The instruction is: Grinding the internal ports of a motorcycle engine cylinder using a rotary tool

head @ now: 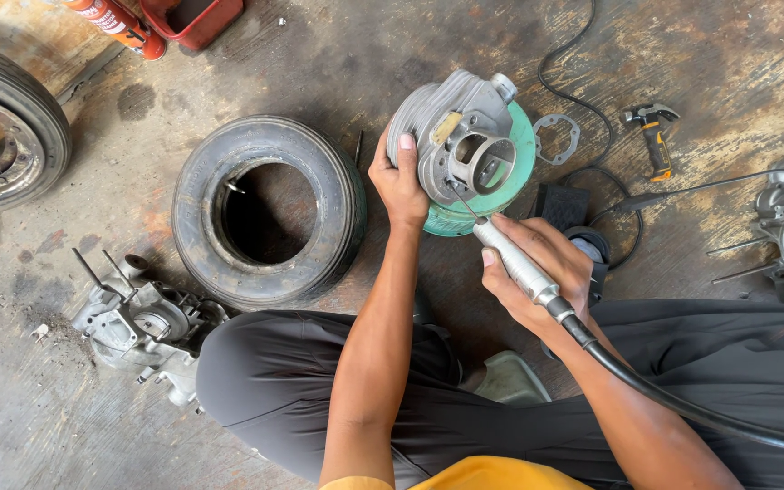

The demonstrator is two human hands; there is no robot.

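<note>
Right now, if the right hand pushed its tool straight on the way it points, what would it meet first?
The right hand aims the grinder handpiece up-left; its thin bit already seems to touch the finned grey engine cylinder, near the round opening. Depth is uncertain.

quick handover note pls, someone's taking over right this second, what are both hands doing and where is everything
Left hand: grips the finned side of the grey metal engine cylinder, steadying it on the green round stand on the concrete floor.
Right hand: holds the silver pen-shaped grinder handpiece on its black flexible shaft; its thin bit points at the cylinder's open bore.
Nearby: flat metal gasket and hammer to the right, small black tyre to the left, grey engine casing by the left knee.
Done or left: the bore work is in hand; how far it has got cannot be told.
</note>
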